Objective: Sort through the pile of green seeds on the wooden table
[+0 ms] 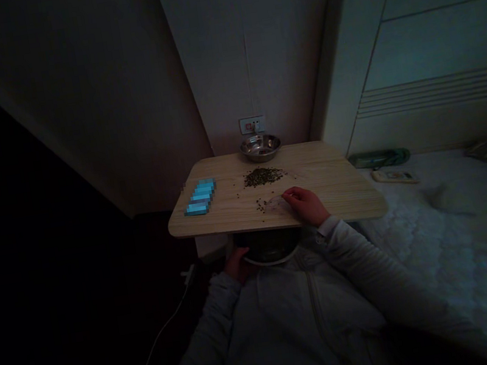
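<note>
My right hand (306, 204) rests on the small wooden table (341, 185), fingers curled together beside a small cluster of dark beans (263, 205). A larger pile of the same beans (263, 175) lies further back at the table's middle. My left hand (237, 265) is below the table's front edge, gripping the rim of a bowl (269, 252) held under that edge. The room is dim, so what the right fingers pinch is hidden.
A steel bowl (260, 146) stands at the table's back edge below a wall socket (252, 124). A blurred blue item (201, 197) lies on the table's left side. A bed (452, 217) runs along the right. A white cable (165, 330) trails on the left.
</note>
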### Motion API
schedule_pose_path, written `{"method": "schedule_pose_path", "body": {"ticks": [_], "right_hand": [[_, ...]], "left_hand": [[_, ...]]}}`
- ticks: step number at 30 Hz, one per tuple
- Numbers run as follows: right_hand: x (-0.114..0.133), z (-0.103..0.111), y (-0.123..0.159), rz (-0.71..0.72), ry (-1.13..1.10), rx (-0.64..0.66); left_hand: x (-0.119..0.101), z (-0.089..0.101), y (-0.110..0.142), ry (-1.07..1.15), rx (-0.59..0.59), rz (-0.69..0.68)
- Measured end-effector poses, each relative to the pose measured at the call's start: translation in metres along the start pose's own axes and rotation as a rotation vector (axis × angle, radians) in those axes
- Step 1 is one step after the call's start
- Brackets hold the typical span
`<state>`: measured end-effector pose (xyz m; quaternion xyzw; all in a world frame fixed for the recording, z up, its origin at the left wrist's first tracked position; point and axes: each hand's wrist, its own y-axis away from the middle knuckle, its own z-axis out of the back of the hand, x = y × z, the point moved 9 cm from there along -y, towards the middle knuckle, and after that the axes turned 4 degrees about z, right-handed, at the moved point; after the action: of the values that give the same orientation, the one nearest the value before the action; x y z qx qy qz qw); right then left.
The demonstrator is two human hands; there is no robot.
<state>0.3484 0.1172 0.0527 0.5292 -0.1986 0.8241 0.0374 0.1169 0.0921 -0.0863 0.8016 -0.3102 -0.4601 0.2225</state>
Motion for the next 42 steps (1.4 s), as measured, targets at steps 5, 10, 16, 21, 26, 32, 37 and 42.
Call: {"method": "schedule_pose_path", "body": {"ticks": [5, 10, 16, 21, 26, 32, 37, 42], "right_hand": [[0.002, 0.000, 0.001, -0.015, 0.008, 0.005], [0.004, 0.003, 0.002, 0.008, 0.034, -0.017], [0.001, 0.001, 0.001, -0.002, 0.000, -0.010], [0.001, 0.001, 0.000, -0.005, 0.014, 0.000], [0.001, 0.002, 0.001, 0.003, 0.031, -0.006], [-0.003, 0.000, 0.001, -0.005, -0.009, -0.002], [-0.004, 0.001, -0.001, 0.016, -0.011, -0.017], [-0.002, 0.002, 0.000, 0.019, 0.037, -0.014]], "left_hand": [[-0.003, -0.001, 0.004, -0.003, -0.021, -0.014], [-0.003, -0.001, 0.001, 0.002, 0.030, -0.026], [-0.001, 0.000, -0.003, 0.008, 0.032, -0.018], [-0.004, 0.002, 0.002, 0.001, -0.005, -0.037], [-0.003, -0.001, 0.002, 0.003, 0.018, -0.026], [-0.005, -0.004, 0.007, -0.018, -0.003, -0.023], [-0.004, -0.002, 0.006, -0.006, -0.004, -0.009], [-0.003, -0.001, 0.002, -0.005, 0.003, -0.020]]}}
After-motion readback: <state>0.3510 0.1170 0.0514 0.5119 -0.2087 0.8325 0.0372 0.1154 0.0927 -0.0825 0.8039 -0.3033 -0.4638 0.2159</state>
